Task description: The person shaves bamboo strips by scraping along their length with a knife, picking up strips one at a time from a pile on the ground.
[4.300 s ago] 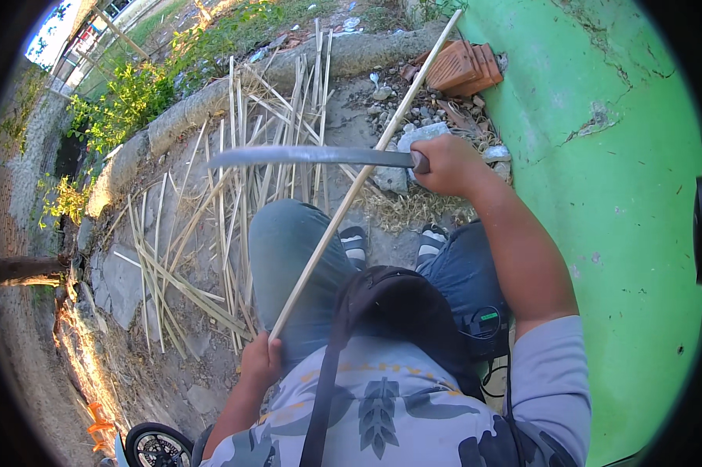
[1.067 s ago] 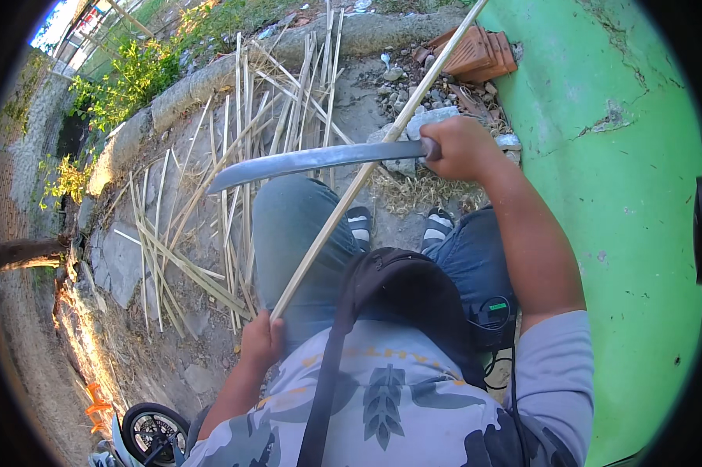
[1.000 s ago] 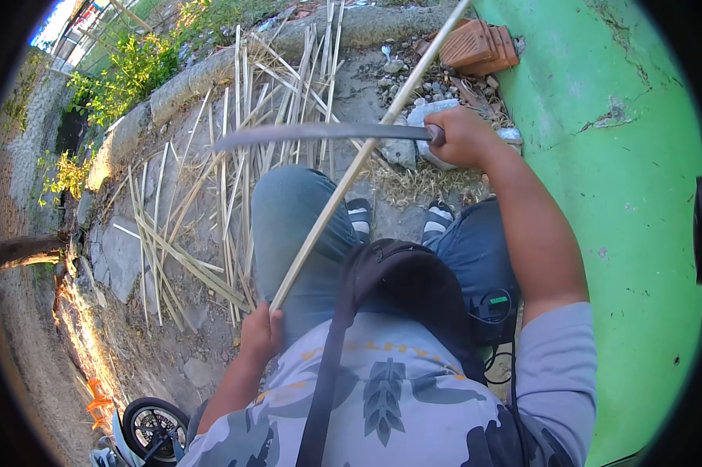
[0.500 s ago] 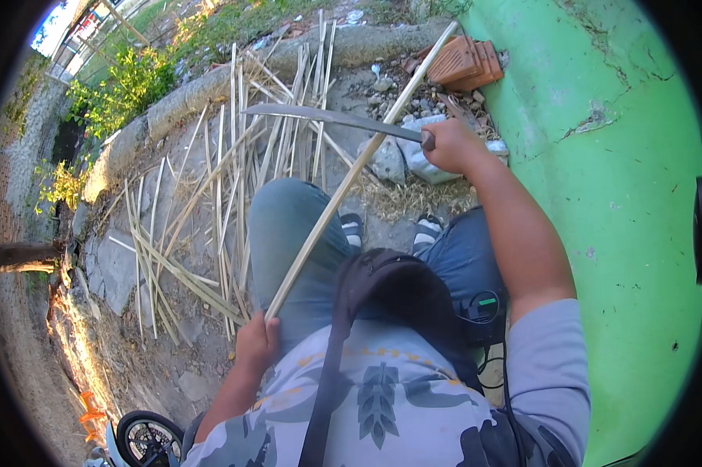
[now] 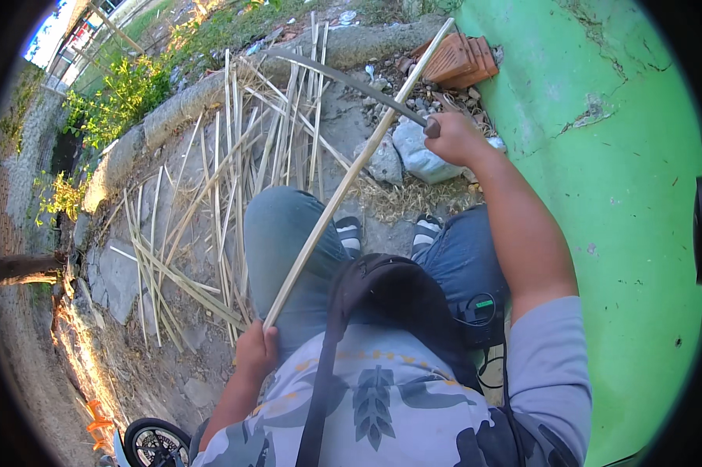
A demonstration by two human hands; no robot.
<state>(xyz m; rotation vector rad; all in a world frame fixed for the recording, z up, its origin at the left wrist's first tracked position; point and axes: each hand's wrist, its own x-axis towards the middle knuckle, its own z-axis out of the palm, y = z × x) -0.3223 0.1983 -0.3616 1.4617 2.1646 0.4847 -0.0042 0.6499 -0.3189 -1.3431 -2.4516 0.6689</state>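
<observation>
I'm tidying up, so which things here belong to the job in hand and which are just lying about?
In the job:
long blade, in the right hand
pale strip, in the left hand
probably the scattered strips

Lying about:
orange clay blocks
pale chunk
dry grass

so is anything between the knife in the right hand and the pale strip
Nothing visible: the knife in the right hand crosses the strip in this view; whether they touch is unclear. The left hand grips the strip's end.
</observation>
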